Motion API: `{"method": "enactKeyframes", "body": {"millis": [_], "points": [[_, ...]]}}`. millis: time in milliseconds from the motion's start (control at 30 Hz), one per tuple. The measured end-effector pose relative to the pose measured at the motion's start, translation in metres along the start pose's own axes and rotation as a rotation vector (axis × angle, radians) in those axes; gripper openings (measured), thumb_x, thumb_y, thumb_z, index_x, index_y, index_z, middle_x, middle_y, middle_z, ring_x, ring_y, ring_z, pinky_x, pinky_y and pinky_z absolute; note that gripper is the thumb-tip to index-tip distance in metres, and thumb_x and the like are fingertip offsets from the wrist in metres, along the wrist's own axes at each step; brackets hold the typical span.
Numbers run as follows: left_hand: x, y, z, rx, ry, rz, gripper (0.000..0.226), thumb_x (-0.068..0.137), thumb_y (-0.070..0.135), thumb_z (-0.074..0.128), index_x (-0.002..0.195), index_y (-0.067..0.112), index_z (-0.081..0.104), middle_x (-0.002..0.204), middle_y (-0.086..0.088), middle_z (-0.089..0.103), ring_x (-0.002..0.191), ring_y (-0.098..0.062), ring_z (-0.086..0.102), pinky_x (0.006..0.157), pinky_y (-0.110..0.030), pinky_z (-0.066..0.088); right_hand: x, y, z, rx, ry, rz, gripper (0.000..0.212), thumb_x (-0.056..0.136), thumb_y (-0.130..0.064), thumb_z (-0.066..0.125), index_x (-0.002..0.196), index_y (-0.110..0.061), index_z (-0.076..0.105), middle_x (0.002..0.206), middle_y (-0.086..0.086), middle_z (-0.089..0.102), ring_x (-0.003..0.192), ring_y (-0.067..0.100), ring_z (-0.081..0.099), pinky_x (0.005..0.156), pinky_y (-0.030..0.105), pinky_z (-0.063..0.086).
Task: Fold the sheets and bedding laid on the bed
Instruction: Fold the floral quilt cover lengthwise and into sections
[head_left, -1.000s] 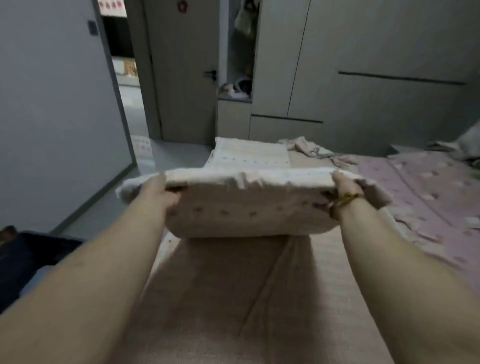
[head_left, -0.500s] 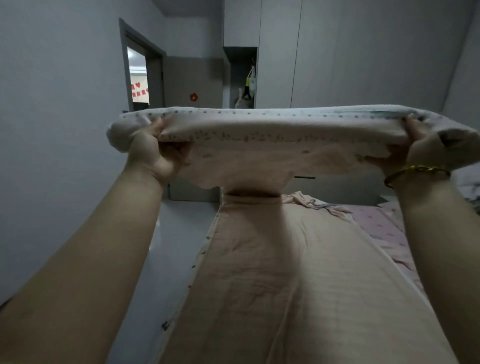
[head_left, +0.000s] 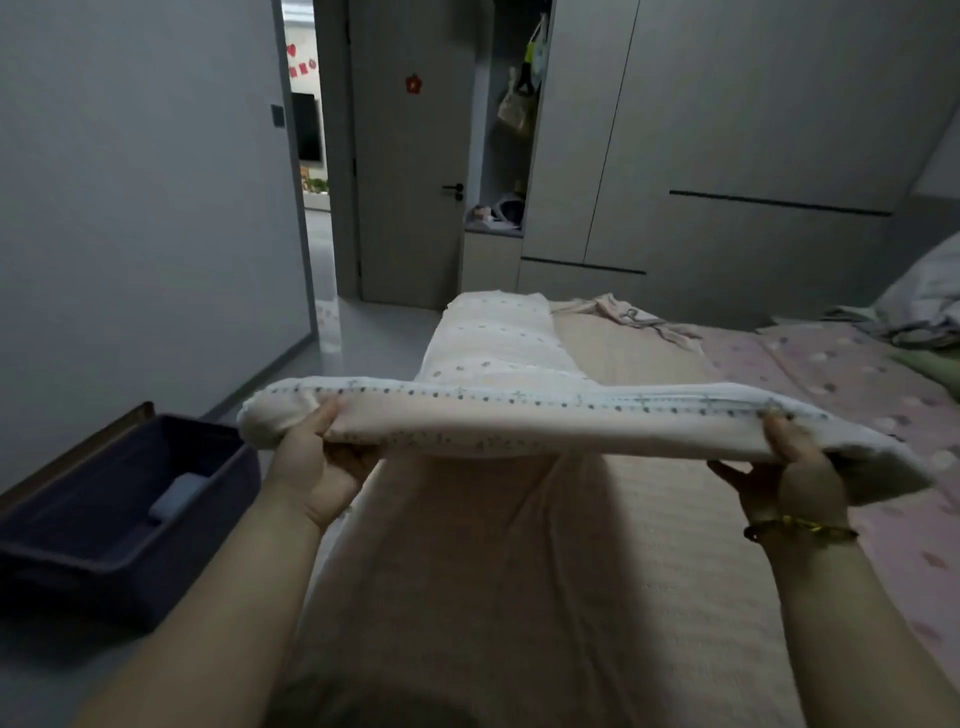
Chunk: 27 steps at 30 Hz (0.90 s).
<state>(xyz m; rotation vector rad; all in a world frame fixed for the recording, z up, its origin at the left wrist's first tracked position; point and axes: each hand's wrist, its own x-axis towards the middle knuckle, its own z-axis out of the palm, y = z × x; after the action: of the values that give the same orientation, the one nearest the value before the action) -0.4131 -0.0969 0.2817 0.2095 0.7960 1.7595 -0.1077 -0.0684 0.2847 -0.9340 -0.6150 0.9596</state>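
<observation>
Left grip (head_left: 317, 467) | right grip (head_left: 795, 473) | both pinch blanket (head_left: 571, 421) | above bed (head_left: 831, 374)

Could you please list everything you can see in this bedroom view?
blanket: one, cream with small dots, centre, folded edge held up
sheet: one, pink with pale spots, spread at right
garment: one, beige, crumpled beyond the blanket
box: one, navy, floor at left
door: one, grey, far wall
wardrobe: one, grey, far right
bracelet: one, gold, right wrist
left hand: one, grips blanket's left end
right hand: one, grips blanket's right end
</observation>
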Motion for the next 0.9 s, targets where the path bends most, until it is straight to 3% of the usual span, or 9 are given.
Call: {"method": "enactKeyframes", "body": {"millis": [100, 200, 367, 467, 533, 633, 733, 800, 900], "points": [[-0.022, -0.027, -0.041, 0.052, 0.099, -0.081, 0.032, 0.099, 0.019, 0.037, 0.128, 0.005, 0.043, 0.108, -0.013, 0.058, 0.094, -0.024, 0.058, 0.08, -0.037, 0.049, -0.035, 0.016, -0.038, -0.102, 0.017, 0.112, 0.013, 0.095, -0.012, 0.045, 0.104, -0.016, 0.052, 0.093, -0.005, 0.054, 0.105, 0.021, 0.048, 0.097, 0.044, 0.038], [-0.049, -0.053, -0.087, 0.07, 0.202, -0.186, 0.043, 0.099, 0.018, 0.039, 0.138, 0.003, 0.035, 0.131, -0.018, 0.048, 0.123, -0.03, 0.047, 0.098, -0.041, 0.039, -0.069, 0.048, -0.081, -0.2, 0.085, 0.261, 0.032, 0.093, -0.014, 0.049, 0.124, -0.008, 0.048, 0.091, -0.005, 0.052, 0.108, 0.023, 0.046, 0.101, 0.046, 0.039], [-0.068, -0.083, -0.147, 0.024, 0.384, -0.316, 0.045, 0.097, 0.015, 0.042, 0.139, 0.004, 0.034, 0.138, -0.019, 0.045, 0.126, -0.031, 0.044, 0.093, -0.042, 0.04, -0.096, 0.089, -0.128, -0.27, 0.132, 0.468, 0.046, 0.092, -0.015, 0.052, 0.135, -0.005, 0.041, 0.113, 0.008, 0.055, 0.093, 0.023, 0.052, 0.091, 0.04, 0.042], [-0.067, -0.095, -0.163, 0.058, 0.456, -0.306, 0.044, 0.098, 0.012, 0.041, 0.141, 0.005, 0.033, 0.14, -0.018, 0.043, 0.128, -0.03, 0.043, 0.099, -0.043, 0.038, -0.1, 0.101, -0.135, -0.29, 0.151, 0.508, 0.048, 0.091, -0.013, 0.052, 0.137, -0.006, 0.039, 0.099, 0.003, 0.056, 0.077, 0.015, 0.052, 0.081, 0.038, 0.047], [-0.06, -0.099, -0.164, 0.068, 0.448, -0.308, 0.044, 0.098, 0.012, 0.04, 0.141, 0.006, 0.032, 0.141, -0.017, 0.042, 0.13, -0.03, 0.041, 0.101, -0.043, 0.037, -0.096, 0.107, -0.135, -0.297, 0.165, 0.518, 0.048, 0.091, -0.013, 0.053, 0.136, -0.005, 0.041, 0.098, 0.002, 0.056, 0.077, 0.014, 0.052, 0.074, 0.034, 0.049], [-0.034, -0.105, -0.162, 0.093, 0.46, -0.308, 0.044, 0.098, 0.012, 0.04, 0.141, 0.007, 0.034, 0.141, -0.016, 0.044, 0.129, -0.03, 0.042, 0.096, -0.041, 0.039, -0.08, 0.117, -0.131, -0.337, 0.192, 0.516, 0.045, 0.091, -0.014, 0.053, 0.133, -0.002, 0.044, 0.098, 0.005, 0.055, 0.081, 0.018, 0.055, 0.075, 0.035, 0.049], [0.008, -0.112, -0.157, 0.118, 0.487, -0.33, 0.045, 0.098, 0.011, 0.04, 0.142, 0.008, 0.033, 0.141, -0.015, 0.044, 0.128, -0.029, 0.043, 0.094, -0.042, 0.04, -0.049, 0.133, -0.121, -0.42, 0.233, 0.526, 0.043, 0.09, -0.016, 0.055, 0.129, 0.002, 0.046, 0.099, 0.007, 0.055, 0.073, 0.015, 0.053, 0.063, 0.028, 0.053], [0.037, -0.116, -0.148, 0.173, 0.488, -0.343, 0.045, 0.099, 0.01, 0.037, 0.143, 0.007, 0.032, 0.141, -0.015, 0.043, 0.129, -0.03, 0.042, 0.101, -0.045, 0.036, -0.026, 0.145, -0.11, -0.5, 0.267, 0.536, 0.047, 0.09, -0.021, 0.055, 0.129, 0.004, 0.046, 0.104, 0.011, 0.052, 0.076, 0.022, 0.055, 0.065, 0.031, 0.049], [0.093, -0.126, -0.133, 0.283, 0.504, -0.371, 0.042, 0.1, 0.012, 0.034, 0.141, 0.008, 0.032, 0.142, -0.014, 0.042, 0.13, -0.028, 0.042, 0.105, -0.044, 0.033, 0.021, 0.174, -0.084, -0.618, 0.308, 0.526, 0.055, 0.091, -0.027, 0.053, 0.135, 0.002, 0.039, 0.107, 0.011, 0.052, 0.092, 0.027, 0.051, 0.081, 0.04, 0.046]]}}
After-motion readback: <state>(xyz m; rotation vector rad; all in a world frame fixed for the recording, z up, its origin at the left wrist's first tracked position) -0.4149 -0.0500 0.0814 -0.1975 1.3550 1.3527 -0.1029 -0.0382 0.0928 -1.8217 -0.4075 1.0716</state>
